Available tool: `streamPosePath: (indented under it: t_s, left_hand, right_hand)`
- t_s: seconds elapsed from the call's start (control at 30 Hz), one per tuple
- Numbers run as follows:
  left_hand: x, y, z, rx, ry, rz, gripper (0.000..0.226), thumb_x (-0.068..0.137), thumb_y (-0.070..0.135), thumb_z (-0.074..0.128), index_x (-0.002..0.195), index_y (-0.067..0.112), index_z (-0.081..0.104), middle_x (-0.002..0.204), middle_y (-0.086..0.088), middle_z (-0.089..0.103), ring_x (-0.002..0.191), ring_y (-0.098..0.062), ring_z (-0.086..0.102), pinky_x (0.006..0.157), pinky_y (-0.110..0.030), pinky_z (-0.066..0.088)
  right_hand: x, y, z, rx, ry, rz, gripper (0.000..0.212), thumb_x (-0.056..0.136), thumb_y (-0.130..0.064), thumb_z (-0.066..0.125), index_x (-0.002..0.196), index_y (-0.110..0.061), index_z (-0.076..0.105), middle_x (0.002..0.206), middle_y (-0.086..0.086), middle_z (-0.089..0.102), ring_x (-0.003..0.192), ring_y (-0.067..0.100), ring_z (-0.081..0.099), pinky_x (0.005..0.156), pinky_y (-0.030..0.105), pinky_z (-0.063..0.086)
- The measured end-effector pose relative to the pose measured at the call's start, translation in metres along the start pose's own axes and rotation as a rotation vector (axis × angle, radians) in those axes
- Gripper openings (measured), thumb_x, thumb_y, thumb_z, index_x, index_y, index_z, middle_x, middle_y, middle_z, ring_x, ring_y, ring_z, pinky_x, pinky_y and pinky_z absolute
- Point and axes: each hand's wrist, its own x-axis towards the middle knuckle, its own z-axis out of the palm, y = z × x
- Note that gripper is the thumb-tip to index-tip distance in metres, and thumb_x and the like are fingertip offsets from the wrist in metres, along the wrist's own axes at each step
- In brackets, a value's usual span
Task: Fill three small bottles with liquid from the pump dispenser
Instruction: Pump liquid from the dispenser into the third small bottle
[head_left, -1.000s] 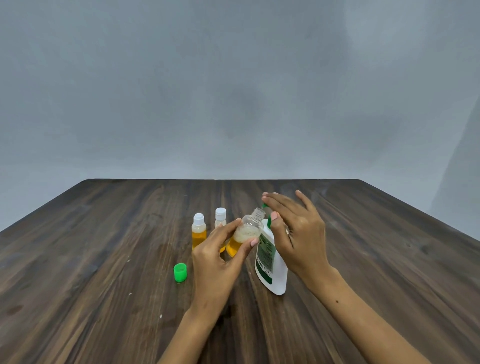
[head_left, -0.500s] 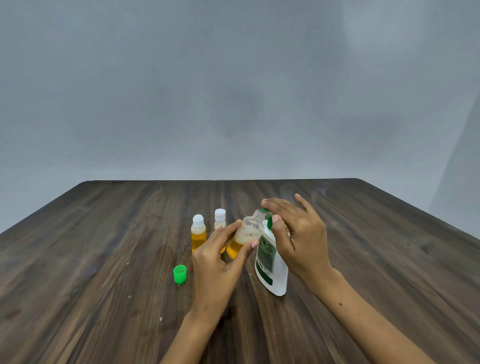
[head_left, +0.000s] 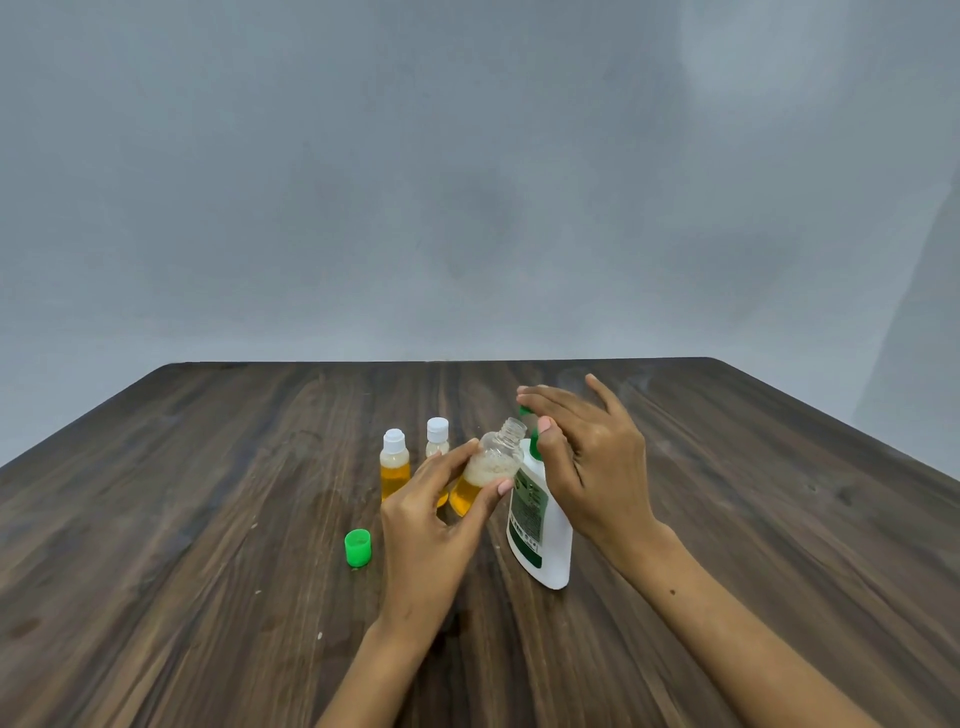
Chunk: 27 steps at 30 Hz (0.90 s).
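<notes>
Two hands: your left hand (head_left: 431, 525) pinches the open bottle (head_left: 485, 475); right hand (head_left: 587, 457), fingers straight, presses the pump (head_left: 527, 415).
Handling: light, slippery; grip its body.

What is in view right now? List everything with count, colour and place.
Small clear plastic bottle, uncapped: 1, amber liquid under foam, tilted in the left hand beside the dispenser.
Small capped bottles: 2, white caps, amber liquid, standing behind the left hand.
White pump dispenser with green label: 1, centre-right on the table.
Green plastic cap: 1, loose, left of the left hand.
Dark wooden table: 1, under everything.
Grey wall: behind.
Left hand: holds the uncapped bottle.
Right hand: fingers over the green pump head.
</notes>
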Motion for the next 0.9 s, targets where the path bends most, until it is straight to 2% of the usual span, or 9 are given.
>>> streamPosePath:
  t_s: [0.1, 0.33, 0.9]
  left_hand:
    - [0.0011, -0.0011, -0.0003, 0.004, -0.004, 0.002, 0.04, 0.074, 0.026, 0.079, 0.112, 0.018, 0.069, 0.104, 0.016, 0.069, 0.099, 0.002, 0.066, 0.085, -0.013, 0.05]
    - [0.0008, 0.0009, -0.0003, 0.001, 0.001, 0.0, 0.039, 0.074, 0.027, 0.079, 0.111, 0.024, 0.066, 0.105, 0.022, 0.067, 0.099, 0.005, 0.065, 0.085, -0.01, 0.048]
    - [-0.0001, -0.0021, 0.0013, 0.003, -0.009, 0.008, 0.04, 0.073, 0.023, 0.081, 0.111, 0.024, 0.066, 0.103, 0.021, 0.067, 0.099, 0.005, 0.065, 0.085, -0.01, 0.049]
  right_hand:
    - [-0.0082, -0.0009, 0.0021, -0.005, 0.008, -0.004, 0.039, 0.091, -0.022, 0.036, 0.099, -0.01, 0.073, 0.104, -0.002, 0.071, 0.097, 0.006, 0.063, 0.106, 0.036, 0.035]
    - [-0.0019, -0.0017, -0.0016, 0.009, -0.015, -0.01, 0.041, 0.09, -0.023, 0.035, 0.102, -0.011, 0.072, 0.108, -0.002, 0.07, 0.103, 0.005, 0.061, 0.108, 0.039, 0.033]
    - [-0.0083, 0.0034, 0.0007, 0.019, -0.004, -0.007, 0.04, 0.091, -0.022, 0.035, 0.1, -0.011, 0.073, 0.105, -0.002, 0.071, 0.098, 0.006, 0.063, 0.105, 0.039, 0.037]
